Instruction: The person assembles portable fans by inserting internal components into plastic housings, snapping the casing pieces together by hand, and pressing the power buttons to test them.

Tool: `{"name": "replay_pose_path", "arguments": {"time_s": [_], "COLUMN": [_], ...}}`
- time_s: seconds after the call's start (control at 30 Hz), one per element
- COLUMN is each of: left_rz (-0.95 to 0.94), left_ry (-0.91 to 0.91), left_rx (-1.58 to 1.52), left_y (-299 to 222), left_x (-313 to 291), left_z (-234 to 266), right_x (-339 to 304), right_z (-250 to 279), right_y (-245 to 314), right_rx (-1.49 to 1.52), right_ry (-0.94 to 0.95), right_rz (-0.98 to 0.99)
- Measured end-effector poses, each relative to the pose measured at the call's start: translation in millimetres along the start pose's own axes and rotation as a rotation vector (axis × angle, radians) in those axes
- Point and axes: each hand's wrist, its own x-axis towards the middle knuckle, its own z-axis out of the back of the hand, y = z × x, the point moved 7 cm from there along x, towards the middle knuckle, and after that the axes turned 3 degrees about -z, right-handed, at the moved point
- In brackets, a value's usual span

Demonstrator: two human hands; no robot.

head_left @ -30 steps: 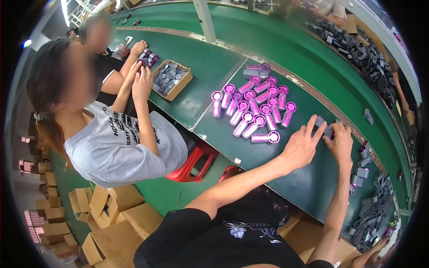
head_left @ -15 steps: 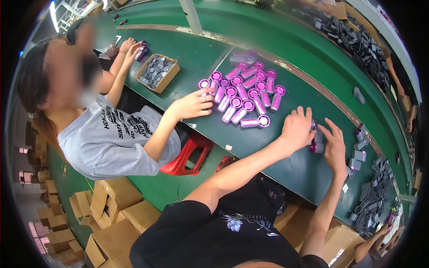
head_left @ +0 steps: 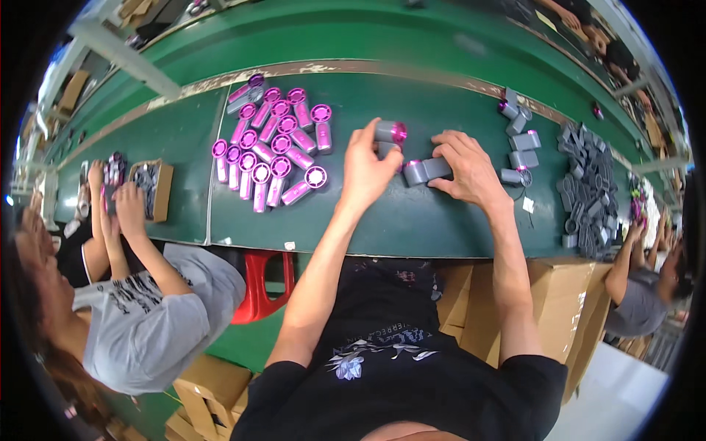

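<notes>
My left hand (head_left: 368, 167) is closed around a grey handheld fan (head_left: 387, 131) with a shiny purple end, its thumb pressed toward a second grey part partly hidden by the hand. Just to the right, my right hand (head_left: 471, 170) grips another grey handheld fan (head_left: 426, 172), its purple end pointing left toward my left hand. Both fans are low over the green table (head_left: 412, 228). Left of my hands, several purple-faced fans (head_left: 280, 167) lie in loose slanted rows, fan heads mostly away from me.
Several grey fans (head_left: 524, 140) lie right of my right hand, before a heap of grey parts (head_left: 585, 187). At left, a co-worker's hands (head_left: 131, 209) hold a grey piece beside a cardboard box (head_left: 163, 192). A red stool (head_left: 259, 288) stands below the table edge.
The view has swung round to the right. My hands now grip separate fans, side by side. The co-worker's hand has left the purple fans and is back near the box.
</notes>
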Motion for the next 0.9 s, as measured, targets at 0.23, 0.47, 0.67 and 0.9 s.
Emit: {"name": "replay_pose_path", "arguments": {"time_s": [0.23, 0.47, 0.67, 0.9], "left_rz": [0.324, 0.351, 0.206, 0.160], "left_ry": [0.193, 0.227, 0.153, 0.192], "left_rx": [-0.964, -1.097, -0.967, -0.990], "left_y": [6.3, -0.5, -16.1, -16.9], "left_x": [-13.4, -24.7, -28.9, -32.2], "left_z": [-0.8, -6.5, -14.3, -6.1], "right_x": [-23.8, -27.5, -15.0, -21.0], "right_z": [-22.9, -30.2, -20.2, -41.6], "right_y": [-9.8, -3.4, 26.6, 22.9], "right_rx": [0.161, 0.617, 0.332, 0.654], "right_ry": [-0.006, -0.195, -0.421, -0.271], "right_rz": [-0.254, -0.468, -0.281, -0.508]}}
